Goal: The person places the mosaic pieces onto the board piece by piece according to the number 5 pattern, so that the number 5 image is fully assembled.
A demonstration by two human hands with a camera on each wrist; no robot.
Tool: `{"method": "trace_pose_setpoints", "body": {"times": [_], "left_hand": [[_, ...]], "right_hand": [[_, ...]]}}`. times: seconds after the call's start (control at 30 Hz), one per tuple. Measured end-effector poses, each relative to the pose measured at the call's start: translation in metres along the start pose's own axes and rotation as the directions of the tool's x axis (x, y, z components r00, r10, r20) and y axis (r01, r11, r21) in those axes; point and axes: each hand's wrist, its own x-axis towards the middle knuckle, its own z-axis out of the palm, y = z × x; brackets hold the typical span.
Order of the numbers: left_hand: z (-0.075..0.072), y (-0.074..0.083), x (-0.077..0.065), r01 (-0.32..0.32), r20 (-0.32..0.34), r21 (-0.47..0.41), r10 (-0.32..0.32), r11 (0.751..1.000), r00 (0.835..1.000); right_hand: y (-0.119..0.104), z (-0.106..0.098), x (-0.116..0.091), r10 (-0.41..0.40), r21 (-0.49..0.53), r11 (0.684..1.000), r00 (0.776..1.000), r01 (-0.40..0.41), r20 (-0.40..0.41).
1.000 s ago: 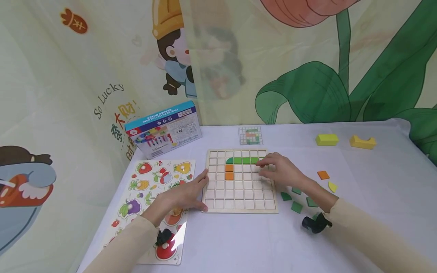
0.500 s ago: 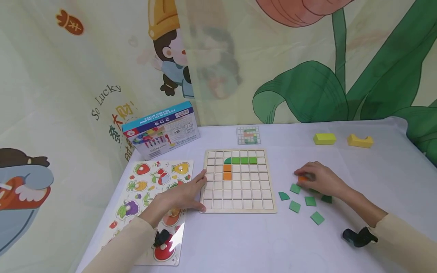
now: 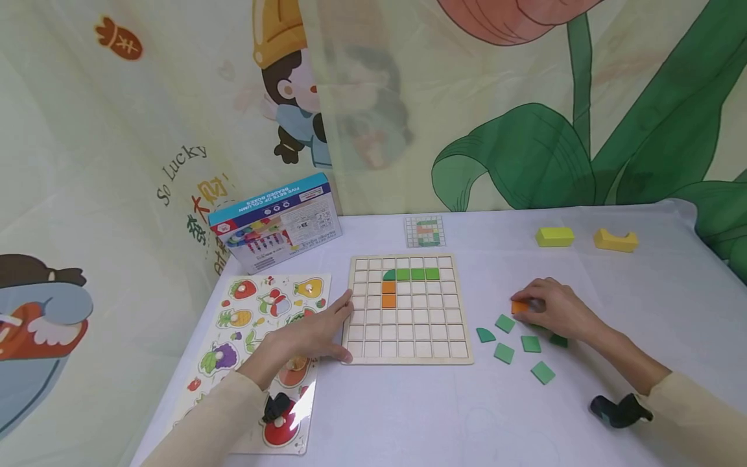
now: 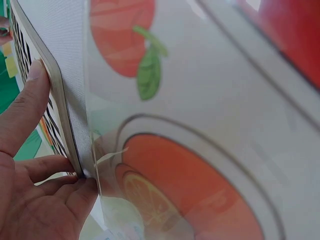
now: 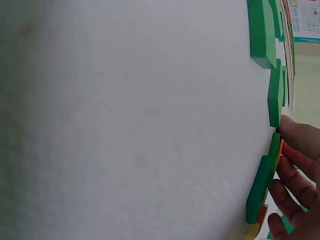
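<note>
My left hand [image 3: 312, 334] rests at the left edge of a wooden grid board [image 3: 406, 350]. In the left wrist view its thumb [image 4: 34, 85] lies on the board's rim [image 4: 62, 100] and the other fingers meet the side. On the board are a dark green quarter-round tile [image 3: 390, 275], a row of green squares [image 3: 417, 274] and two orange squares [image 3: 389, 294]. To the right, my right hand [image 3: 554, 307] pinches an orange square tile [image 3: 519, 307] low over the table, among loose green tiles [image 3: 530, 344]. It hides some pieces behind it.
A small pattern card [image 3: 425, 232] lies behind the board. A printed box [image 3: 277, 220] stands at the back left, and a fruit picture board [image 3: 233, 389] lies under my left arm. Yellow-green [image 3: 555, 237] and yellow [image 3: 616, 241] blocks sit at the back right.
My right hand has left the board's upper right, moved right to the loose tiles and taken hold of an orange tile. My left hand stays at the board's edge.
</note>
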Motion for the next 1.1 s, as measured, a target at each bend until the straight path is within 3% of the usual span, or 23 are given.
{"method": "trace_pose_setpoints", "body": {"times": [0.3, 0.5, 0.77, 0.93, 1.1], "left_hand": [[0.002, -0.001, 0.001, 0.006, 0.002, -0.006, -0.006, 1.0, 1.0], [0.002, -0.001, 0.0, 0.003, -0.002, -0.011, -0.003, 1.0, 1.0], [0.0, -0.001, -0.001, 0.005, -0.001, -0.012, -0.005, 1.0, 1.0], [0.0, 0.0, -0.001, 0.005, 0.0, -0.007, -0.005, 1.0, 1.0], [0.0, 0.001, -0.001, 0.004, 0.0, -0.008, -0.004, 1.0, 1.0]], "right_hand": [[-0.001, 0.001, 0.003, -0.009, 0.015, 1.0, 1.0, 0.009, -0.015], [-0.012, 0.0, 0.015, -0.044, 0.054, 0.998, 0.999, 0.045, -0.023], [-0.045, 0.009, 0.04, -0.072, 0.121, 0.99, 0.997, 0.07, 0.008], [-0.077, 0.024, 0.058, -0.107, 0.158, 0.982, 0.994, 0.102, 0.029], [-0.109, 0.044, 0.071, -0.2, 0.153, 0.969, 0.98, 0.196, 0.012]]}}
